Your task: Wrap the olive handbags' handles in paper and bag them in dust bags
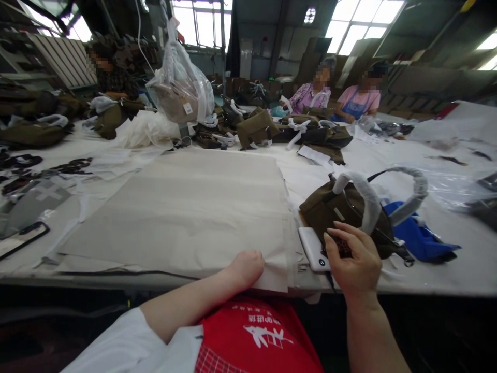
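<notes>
My left hand (247, 268) rests as a closed fist at the front edge of a large sheet of pale paper (186, 202); whether its fingers pinch the sheet is hidden. The paper wrinkles beside the knuckles. On the right, my right hand (355, 256) has its thumb and fingers apart, in front of an olive bag (320, 207). White wrapping covers the bag's handles (365, 194). A small dark patterned item (341, 247) shows between thumb and fingers, and whether it is held is unclear. Next to the bag lies a white phone (311, 248).
A blue item (419, 235) lies right of the bag. More olive bags (258, 127) are piled at the back, beside a hanging plastic-wrapped bag (182, 98). Another phone (23, 239) is at the far left. Several people are across the table.
</notes>
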### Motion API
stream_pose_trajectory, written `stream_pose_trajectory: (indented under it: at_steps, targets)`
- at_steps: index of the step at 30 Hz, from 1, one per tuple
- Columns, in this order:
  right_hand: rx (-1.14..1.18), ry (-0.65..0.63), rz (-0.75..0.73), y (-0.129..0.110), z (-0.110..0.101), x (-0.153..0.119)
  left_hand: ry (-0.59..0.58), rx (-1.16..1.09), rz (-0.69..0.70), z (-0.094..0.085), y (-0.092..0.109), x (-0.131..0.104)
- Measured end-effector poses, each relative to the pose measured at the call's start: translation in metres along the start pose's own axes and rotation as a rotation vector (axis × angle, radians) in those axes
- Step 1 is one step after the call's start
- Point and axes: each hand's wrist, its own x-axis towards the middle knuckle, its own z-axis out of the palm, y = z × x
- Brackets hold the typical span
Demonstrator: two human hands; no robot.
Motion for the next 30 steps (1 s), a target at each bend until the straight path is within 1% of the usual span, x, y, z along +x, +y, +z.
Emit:
stream_pose_trajectory:
  at_steps: [2,4,6,9,11,12,13,15,18,19,21,23,25,27,30]
  targets:
    - [0.061,-0.066,0.064,0.002,0.005,-0.009,0.056,-0.033,-0.046,-0.004,-0.007,-0.003]
    - [0.125,-0.187,0.208,0.007,0.014,-0.02,0.128,-0.071,-0.111,-0.009,-0.016,-0.006]
    - [0.236,-0.383,0.43,0.013,0.03,-0.032,0.2,-0.105,-0.18,-0.014,-0.024,-0.011]
    - [0.556,-0.685,0.863,0.019,0.065,-0.044,0.324,-0.213,-0.282,-0.017,-0.03,-0.018]
    - [0.834,-0.84,1.098,0.012,0.09,-0.044,0.428,-0.35,-0.322,-0.018,-0.031,-0.023]
    - [0.952,-0.898,1.159,0.005,0.101,-0.04,0.477,-0.419,-0.33,-0.018,-0.03,-0.025]
    - [1.046,-0.94,1.179,-0.004,0.11,-0.036,0.516,-0.474,-0.329,-0.018,-0.03,-0.027]
    - [1.141,-0.982,1.151,-0.025,0.125,-0.023,0.567,-0.533,-0.324,-0.017,-0.031,-0.031]
    - [1.102,-1.018,1.06,-0.052,0.138,-0.005,0.621,-0.596,-0.369,-0.015,-0.039,-0.035]
    - [1.085,-1.012,1.02,-0.056,0.141,-0.001,0.635,-0.613,-0.394,-0.015,-0.043,-0.037]
    - [1.069,-0.952,0.953,-0.058,0.143,0.002,0.656,-0.633,-0.43,-0.015,-0.052,-0.04]
    - [1.042,-0.938,0.962,-0.051,0.14,0.0,0.67,-0.623,-0.427,-0.017,-0.058,-0.043]
    - [0.991,-1.003,1.006,-0.04,0.132,-0.006,0.678,-0.601,-0.402,-0.019,-0.061,-0.045]
    - [0.978,-1.041,1.004,-0.032,0.118,-0.013,0.671,-0.582,-0.378,-0.021,-0.06,-0.046]
    - [1.004,-0.959,0.904,-0.031,0.094,-0.02,0.625,-0.557,-0.336,-0.022,-0.055,-0.044]
